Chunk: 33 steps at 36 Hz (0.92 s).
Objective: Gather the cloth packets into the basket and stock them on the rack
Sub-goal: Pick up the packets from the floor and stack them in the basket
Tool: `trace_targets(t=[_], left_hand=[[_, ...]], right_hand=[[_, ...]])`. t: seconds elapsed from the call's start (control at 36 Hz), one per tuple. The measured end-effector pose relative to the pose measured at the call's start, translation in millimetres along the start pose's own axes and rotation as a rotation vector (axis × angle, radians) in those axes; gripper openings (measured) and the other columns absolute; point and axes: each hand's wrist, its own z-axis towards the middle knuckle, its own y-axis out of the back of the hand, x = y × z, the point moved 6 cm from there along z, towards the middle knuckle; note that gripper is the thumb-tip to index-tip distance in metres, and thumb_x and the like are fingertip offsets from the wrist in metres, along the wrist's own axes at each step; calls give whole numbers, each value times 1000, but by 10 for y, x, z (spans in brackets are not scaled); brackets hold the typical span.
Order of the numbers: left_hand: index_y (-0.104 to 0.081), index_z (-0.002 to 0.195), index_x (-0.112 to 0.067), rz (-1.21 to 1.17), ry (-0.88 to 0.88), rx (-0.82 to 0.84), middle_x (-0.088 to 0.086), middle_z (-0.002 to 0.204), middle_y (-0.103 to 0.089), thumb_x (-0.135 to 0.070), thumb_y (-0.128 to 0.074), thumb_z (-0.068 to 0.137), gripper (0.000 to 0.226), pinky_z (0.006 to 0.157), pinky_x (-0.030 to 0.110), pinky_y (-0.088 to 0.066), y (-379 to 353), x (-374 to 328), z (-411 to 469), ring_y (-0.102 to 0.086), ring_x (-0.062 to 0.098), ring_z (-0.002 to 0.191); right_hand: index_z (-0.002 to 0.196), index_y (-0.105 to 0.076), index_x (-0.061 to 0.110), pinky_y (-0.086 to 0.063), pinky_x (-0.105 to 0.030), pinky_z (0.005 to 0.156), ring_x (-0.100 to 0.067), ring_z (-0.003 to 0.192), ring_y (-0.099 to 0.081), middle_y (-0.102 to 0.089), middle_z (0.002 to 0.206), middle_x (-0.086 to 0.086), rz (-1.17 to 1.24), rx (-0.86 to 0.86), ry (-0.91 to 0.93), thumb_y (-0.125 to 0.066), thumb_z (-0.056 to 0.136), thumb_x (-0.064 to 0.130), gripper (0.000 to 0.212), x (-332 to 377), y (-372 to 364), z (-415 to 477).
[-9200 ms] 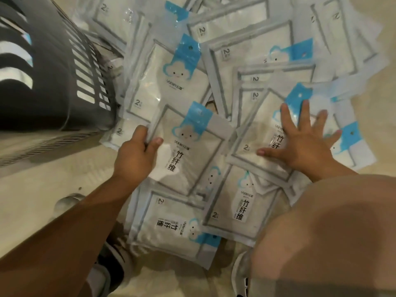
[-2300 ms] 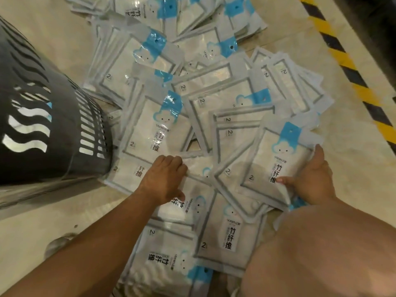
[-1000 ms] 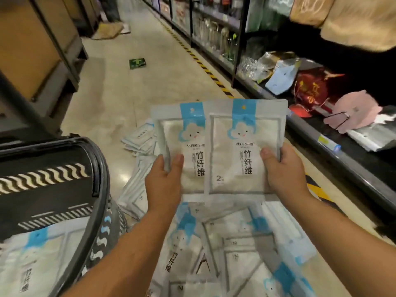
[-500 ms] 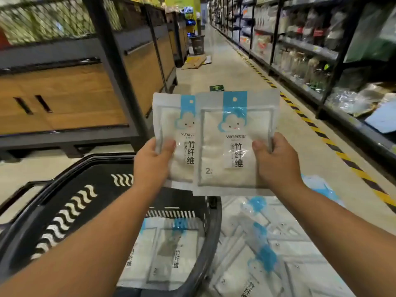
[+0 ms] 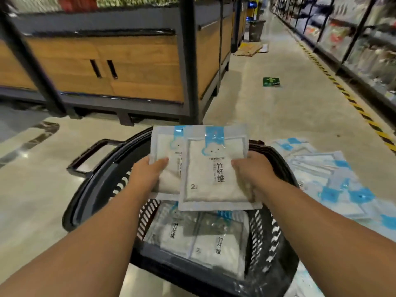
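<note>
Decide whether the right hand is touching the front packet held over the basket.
Touching. The head view shows the right hand gripping the front packet at its right edge, thumb pressed onto its face, above the basket.

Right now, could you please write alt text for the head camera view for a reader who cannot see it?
The left hand and right hand hold two overlapping cloth packets over a black basket with other packets already lying inside. Loose packets lie on the shop floor to the right, and a wooden cabinet stands beyond.
</note>
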Motion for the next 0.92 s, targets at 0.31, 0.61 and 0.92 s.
trace_targets(t=[0.31, 0.61, 0.92], left_hand=[[-54, 123, 7, 411, 489, 214, 15, 110, -62, -28, -69, 94, 48, 81, 43, -48, -117, 862, 477, -58, 30, 92], [-44, 141, 4, 788, 456, 362, 20, 147, -47, -36, -63, 96, 63, 110, 44, -38, -474, 1219, 815, -47, 37, 133], [-45, 143, 0, 1153, 234, 443, 16, 147, -48, -49, -55, 97, 68, 111, 35, -39, -569, 1765, 1279, -47, 29, 135]], right_hand=[[137, -55, -1, -44, -34, 105, -31, 133, -52, -55, 143, -18, -487, 332, -370, -56, 100, 14, 40, -944, -657, 177], [136, -56, -1, -47, -32, 97, -29, 125, -56, -56, 139, -15, -732, 335, -511, -51, 104, 17, 37, -1494, -891, 336], [130, -58, -4, -46, -32, 104, -28, 129, -55, -58, 139, -15, -719, 109, -695, -54, 100, 17, 37, -1890, -974, 313]])
